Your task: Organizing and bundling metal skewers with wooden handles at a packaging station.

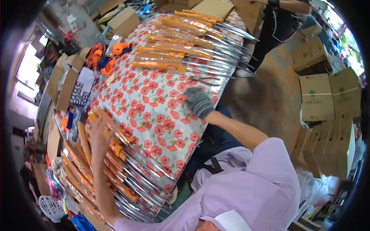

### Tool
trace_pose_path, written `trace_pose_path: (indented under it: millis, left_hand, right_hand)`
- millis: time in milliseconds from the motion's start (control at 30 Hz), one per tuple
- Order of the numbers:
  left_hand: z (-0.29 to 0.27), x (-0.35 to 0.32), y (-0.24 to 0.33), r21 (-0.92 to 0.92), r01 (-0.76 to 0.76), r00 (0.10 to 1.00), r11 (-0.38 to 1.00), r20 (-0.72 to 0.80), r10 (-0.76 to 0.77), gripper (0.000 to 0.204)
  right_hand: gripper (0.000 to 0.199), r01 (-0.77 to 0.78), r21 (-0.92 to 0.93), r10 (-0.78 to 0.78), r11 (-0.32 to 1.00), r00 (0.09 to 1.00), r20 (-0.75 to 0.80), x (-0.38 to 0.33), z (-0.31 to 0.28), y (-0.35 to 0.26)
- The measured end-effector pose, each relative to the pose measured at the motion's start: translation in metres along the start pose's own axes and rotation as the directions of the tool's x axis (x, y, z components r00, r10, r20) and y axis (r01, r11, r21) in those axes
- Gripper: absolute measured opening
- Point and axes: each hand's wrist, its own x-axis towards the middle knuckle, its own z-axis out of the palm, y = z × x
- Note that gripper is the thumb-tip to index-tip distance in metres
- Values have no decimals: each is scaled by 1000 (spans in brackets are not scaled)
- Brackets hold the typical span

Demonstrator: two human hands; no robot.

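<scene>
My bare left hand (101, 135) reaches over a pile of long metal rods (148, 173) with orange handles wrapped in clear plastic. Its fingers are bent around one orange wrapped handle (103, 115) at the pile's far end. A grey striped glove covers my right hand (198, 103), held over the flowered tablecloth (154, 111) near the table's right edge. The gloved fingers look stretched out and slightly blurred, with nothing visible in them. Just beyond lies a pair of pliers (206, 80). A second row of orange-handled rods (185, 50) lies farther back.
Cardboard boxes (318, 98) are stacked on the right. Another person (266, 36) stands at the table's far right corner. Orange and blue pieces (111, 57) lie at the left back, near an opened carton (65, 84). A white plastic chair (52, 208) stands at lower left.
</scene>
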Motion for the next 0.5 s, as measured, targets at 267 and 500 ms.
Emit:
trace_pose_path:
  millis: [267,500]
  left_hand:
    - [110,126,132,-122,-326,935,938,108,339,60]
    - [186,228,229,-128,-497,861,858,50,506,53]
  right_hand:
    - [26,-104,-284,185,953,943,275,42,-75,82]
    - [20,76,-360,18,930,968,250,35,-72,88]
